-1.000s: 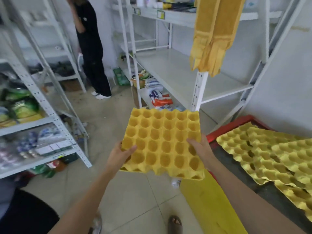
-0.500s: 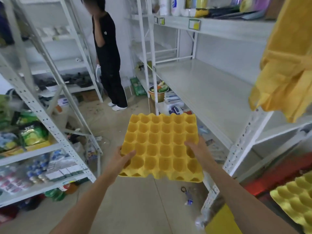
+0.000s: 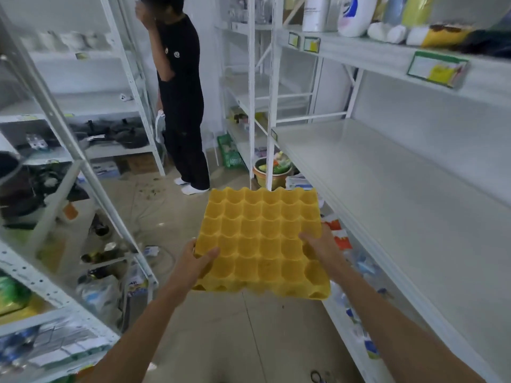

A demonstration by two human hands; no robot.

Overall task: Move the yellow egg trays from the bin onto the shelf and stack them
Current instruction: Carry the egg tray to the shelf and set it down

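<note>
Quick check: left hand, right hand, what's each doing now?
Left hand: grips the yellow egg tray at its left edge.
Right hand: grips the same tray's right side.

Two bare forearms are seen, with no sleeves reaching into view. The left hand (image 3: pixel 193 265) and the right hand (image 3: pixel 322 246) are ungloved. No rings, watch or wristbands are worn on either wrist.

shelf (image 3: pixel 387 189): white, bare | floor (image 3: pixel 221 341): tiled, scissors (image 3: pixel 318 377)
</note>
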